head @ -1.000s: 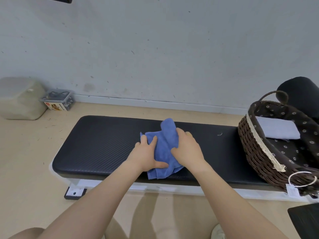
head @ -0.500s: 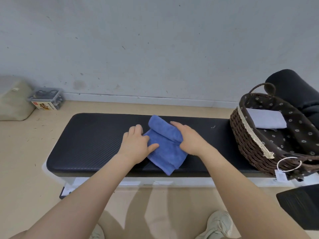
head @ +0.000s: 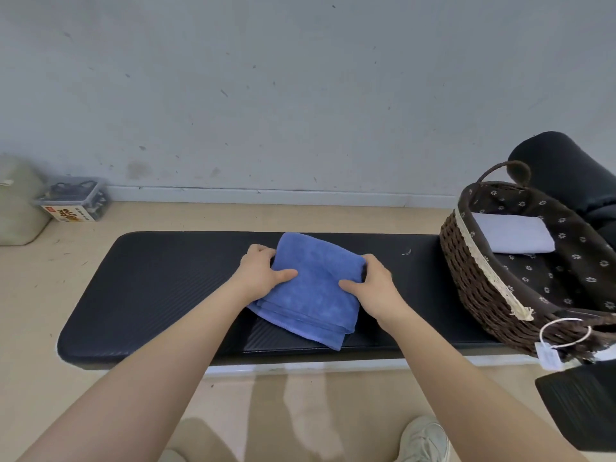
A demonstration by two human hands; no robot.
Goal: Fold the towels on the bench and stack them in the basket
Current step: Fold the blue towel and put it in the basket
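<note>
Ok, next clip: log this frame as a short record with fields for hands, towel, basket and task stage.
left hand: left hand grips the left edge of the blue towel, thumb on top
right hand: right hand grips its right edge, thumb on top
towel: folded, layered, lying on the black bench
basket: wicker basket at the bench's right end, holding one folded white towel
task stage: blue towel folded, not yet in the basket
</note>
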